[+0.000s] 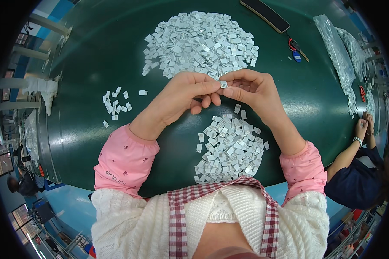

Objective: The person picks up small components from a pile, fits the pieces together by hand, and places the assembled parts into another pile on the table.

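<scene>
Between my two hands, over the green table (103,151), is a small white plastic connector housing (223,84) with dark slots on its face. My left hand (190,90) pinches it from the left with thumb and forefinger, its other fingers curled below. My right hand (253,88) grips the same piece from the right between thumb and fingers. A large heap of similar white pieces (199,43) lies just beyond my hands. A smaller pile (229,149) lies between my forearms, close to my body. Off to the left is a loose scatter of several pieces (116,103).
A dark phone (266,15) lies at the far right, with keys and a blue tag (296,56) beside it. Clear plastic bags (337,56) lie along the right side. A co-worker (358,172) sits at the right edge, hands over the table. Metal frames (21,84) stand at the left.
</scene>
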Tool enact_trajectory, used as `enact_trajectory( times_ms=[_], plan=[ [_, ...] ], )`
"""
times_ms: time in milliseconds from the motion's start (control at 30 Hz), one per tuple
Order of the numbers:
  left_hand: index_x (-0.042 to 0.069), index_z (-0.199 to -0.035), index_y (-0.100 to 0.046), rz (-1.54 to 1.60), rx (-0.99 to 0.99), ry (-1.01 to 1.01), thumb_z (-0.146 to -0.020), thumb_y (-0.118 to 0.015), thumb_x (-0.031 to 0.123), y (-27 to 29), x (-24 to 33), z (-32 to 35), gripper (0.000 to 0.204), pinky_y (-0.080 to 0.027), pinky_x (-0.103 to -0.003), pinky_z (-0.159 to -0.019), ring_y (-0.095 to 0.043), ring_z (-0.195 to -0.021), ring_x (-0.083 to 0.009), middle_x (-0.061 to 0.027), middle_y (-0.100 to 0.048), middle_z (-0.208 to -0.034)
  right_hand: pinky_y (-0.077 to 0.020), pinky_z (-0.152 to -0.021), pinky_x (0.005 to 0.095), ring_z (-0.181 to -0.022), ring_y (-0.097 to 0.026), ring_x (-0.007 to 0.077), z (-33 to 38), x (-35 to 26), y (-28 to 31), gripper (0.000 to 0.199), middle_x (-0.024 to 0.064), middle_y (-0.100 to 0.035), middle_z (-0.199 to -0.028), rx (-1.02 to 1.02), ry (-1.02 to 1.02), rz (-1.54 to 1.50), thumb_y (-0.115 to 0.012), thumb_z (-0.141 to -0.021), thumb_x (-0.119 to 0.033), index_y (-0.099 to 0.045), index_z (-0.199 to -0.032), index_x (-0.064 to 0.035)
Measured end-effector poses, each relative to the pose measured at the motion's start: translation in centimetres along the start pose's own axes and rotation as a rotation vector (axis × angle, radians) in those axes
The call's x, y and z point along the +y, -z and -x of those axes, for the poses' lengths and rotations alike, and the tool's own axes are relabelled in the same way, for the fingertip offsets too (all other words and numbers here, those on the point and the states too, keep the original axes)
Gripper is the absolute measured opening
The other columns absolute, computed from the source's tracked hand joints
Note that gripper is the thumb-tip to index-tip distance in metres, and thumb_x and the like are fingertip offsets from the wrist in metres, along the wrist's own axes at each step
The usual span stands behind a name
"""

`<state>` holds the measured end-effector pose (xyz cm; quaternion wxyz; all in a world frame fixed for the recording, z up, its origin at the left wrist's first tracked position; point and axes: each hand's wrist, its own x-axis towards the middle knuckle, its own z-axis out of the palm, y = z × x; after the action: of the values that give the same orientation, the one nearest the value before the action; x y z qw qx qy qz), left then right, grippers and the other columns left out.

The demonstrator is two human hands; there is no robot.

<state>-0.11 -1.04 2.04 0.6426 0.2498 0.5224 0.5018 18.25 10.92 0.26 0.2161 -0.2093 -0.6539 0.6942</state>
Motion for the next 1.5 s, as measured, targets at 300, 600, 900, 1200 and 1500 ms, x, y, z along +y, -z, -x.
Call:
enact_trajectory(
  times_ms=[300,600,900,1200,1500],
  plan=[
    [-0.002,-0.099,-0.072,-0.038,0.012,-0.041,-0.098,-0.067,0.016,0.1,0.2,0.2,0.018,-0.037,-0.013,-0.042,-0.054,-0.057,-0.0039,-0.0108,-0.071,-0.080,-0.0486,-0.069,0.0171,-0.073,-0.058,0.0065,0.1,-0.2,0.1,0.022,0.0037,-0.069,-0.085,-0.004,-0.050,-0.034,-0.080,-0.085,-0.002,-0.075,-0.106,0.0022],
    [0.006,-0.096,-0.074,-0.466,0.259,-0.256,-0.091,-0.065,0.013,2.8,3.0,1.3,0.013,-0.044,-0.023,-0.054,-0.055,-0.062,-0.0105,-0.0036,-0.070,-0.077,-0.0487,-0.068,0.0188,-0.072,-0.058,0.0077,0.0,-0.4,0.5,0.028,0.0024,-0.068,-0.084,-0.117,-0.091,0.065,-0.082,-0.080,0.002,-0.075,-0.107,-0.0001],
    [0.006,-0.094,-0.070,-1.307,0.042,-0.340,-0.081,-0.073,0.005,6.4,2.7,1.4,0.014,-0.045,-0.030,-0.066,-0.055,-0.070,-0.0165,-0.0017,-0.064,-0.084,-0.0421,-0.063,0.0231,-0.068,-0.053,0.0094,0.3,-1.0,0.4,0.029,0.0003,-0.066,-0.081,-0.503,-0.050,0.441,-0.084,-0.075,0.002,-0.077,-0.102,-0.0041],
    [0.008,-0.085,-0.066,-1.513,0.129,-0.290,-0.079,-0.075,0.009,4.3,1.9,1.4,0.011,-0.048,-0.036,-0.071,-0.059,-0.077,-0.0251,-0.0037,-0.063,-0.088,-0.0427,-0.064,0.0219,-0.068,-0.053,0.0093,0.5,0.0,0.3,0.024,0.0007,-0.066,-0.082,-0.335,0.011,0.359,-0.081,-0.079,0.002,-0.076,-0.101,-0.0024],
    [0.008,-0.084,-0.066,-1.420,0.148,-0.828,-0.077,-0.076,0.004,2.5,0.5,-0.1,0.013,-0.048,-0.030,-0.067,-0.059,-0.075,-0.0198,0.0002,-0.063,-0.087,-0.0453,-0.066,0.0199,-0.073,-0.059,0.0092,0.6,-0.2,0.1,0.013,0.0036,-0.070,-0.086,-0.139,-0.034,0.301,-0.075,-0.090,-0.003,-0.075,-0.102,0.0008]
  ],
)
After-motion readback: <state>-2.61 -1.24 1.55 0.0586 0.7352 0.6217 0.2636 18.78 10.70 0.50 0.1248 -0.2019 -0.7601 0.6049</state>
